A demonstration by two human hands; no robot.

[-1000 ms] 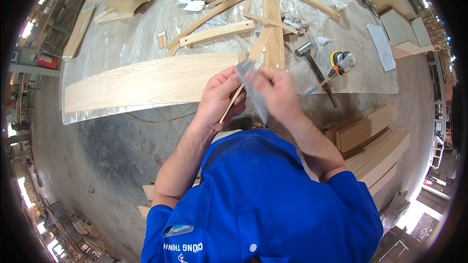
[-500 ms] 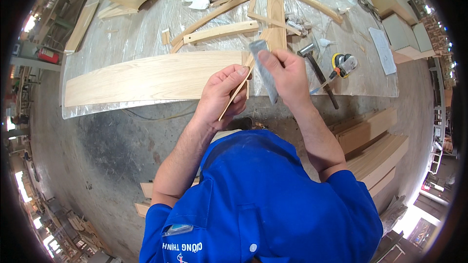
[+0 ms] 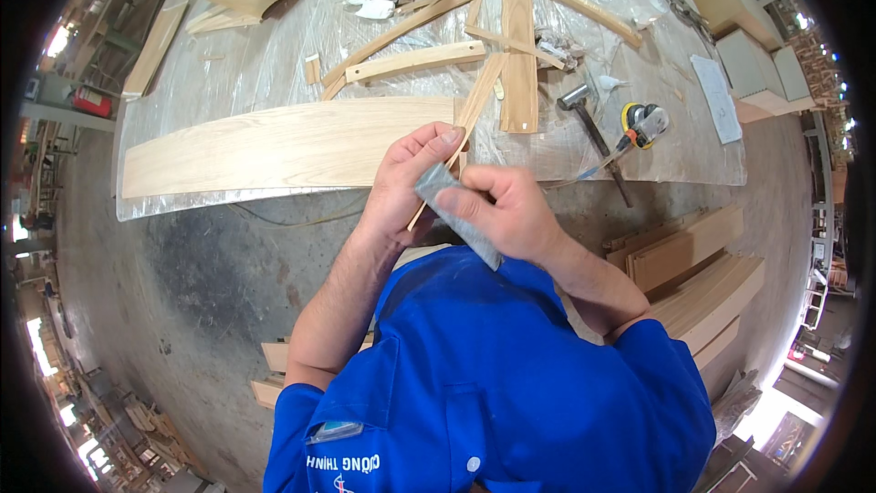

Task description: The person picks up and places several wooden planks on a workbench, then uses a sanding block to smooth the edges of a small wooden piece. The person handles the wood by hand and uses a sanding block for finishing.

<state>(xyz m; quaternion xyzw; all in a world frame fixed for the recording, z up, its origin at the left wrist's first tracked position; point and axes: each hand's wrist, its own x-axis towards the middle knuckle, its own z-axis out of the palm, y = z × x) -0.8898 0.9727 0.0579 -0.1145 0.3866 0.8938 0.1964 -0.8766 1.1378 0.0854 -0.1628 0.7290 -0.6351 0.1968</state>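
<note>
In front of my body, my left hand (image 3: 415,172) is closed around a thin, narrow wooden strip (image 3: 479,102). The strip is tilted, its far end rising toward the table and its near end below the hand. A flat grey piece of sandpaper (image 3: 465,226) is gripped in my right hand (image 3: 511,210), thumb on top. It lies against the lower part of the strip, close to my left fingers. The right fingertips under the sandpaper are hidden. Just left of my hands, a wide, pale, curved wooden board (image 3: 292,148) lies along the table's front edge.
The plastic-covered table (image 3: 265,64) also holds a drilled wooden piece (image 3: 415,61), a flat board (image 3: 518,36), a hammer (image 3: 598,141), a yellow-rimmed round sander (image 3: 646,124) and a paper sheet (image 3: 716,96). Stacked boards (image 3: 707,288) stand on the floor at right.
My right hand has drawn the sandpaper down and left along the strip, from its upper part to near my left hand. My left hand holds the strip almost still.
</note>
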